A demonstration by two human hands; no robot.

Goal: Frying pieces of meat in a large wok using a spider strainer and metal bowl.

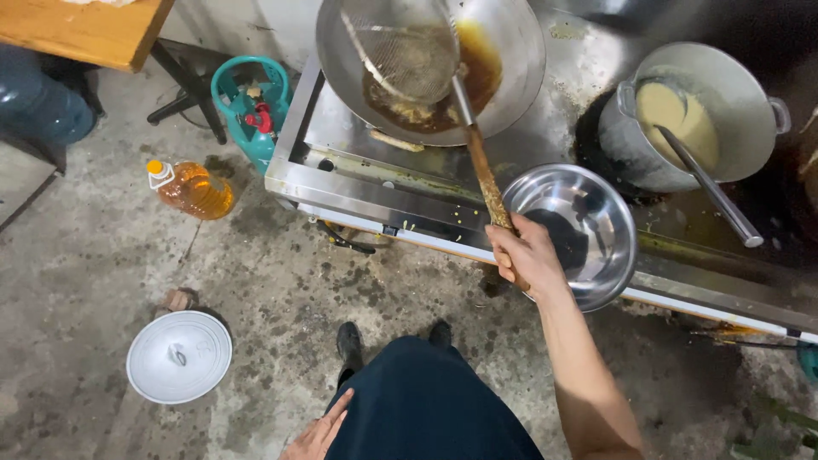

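Right hand: the right hand (526, 253) is closed around the wooden handle of a long wire-mesh skimmer (407, 53), gripping it near its lower end, arm stretched forward from the bottom edge of the view.
Skimmer: its round mesh basket sits inside a wide, round steel wok (511, 51), over brown oil pooled on the near side; the handle slants down across the wok's near rim and over the stove's front edge.
Left hand: the left hand (317, 433) rests flat and open against the dark trousers at the thigh, holding nothing.
Stove: a stainless-steel cooking bench (341, 170) runs from upper centre to the right edge; the wok overhangs its top.
Bowl: a shiny round steel mixing bowl (588, 226) sits at the bench's front edge, just right of the gripping hand, its near rim jutting past the edge.
Pot: a large grey metal pot (733, 111) with pale batter stands further right, a steel ladle handle (707, 187) leaning out over its near rim.
Floor: stained concrete lies open left of the black shoes (349, 345); a round white lid (179, 356) lies near, a plastic bottle of amber oil (192, 189) and a teal gas cylinder (251, 106) stand by the bench's left corner.
Upper left: a wooden tabletop corner (85, 34) overhangs.
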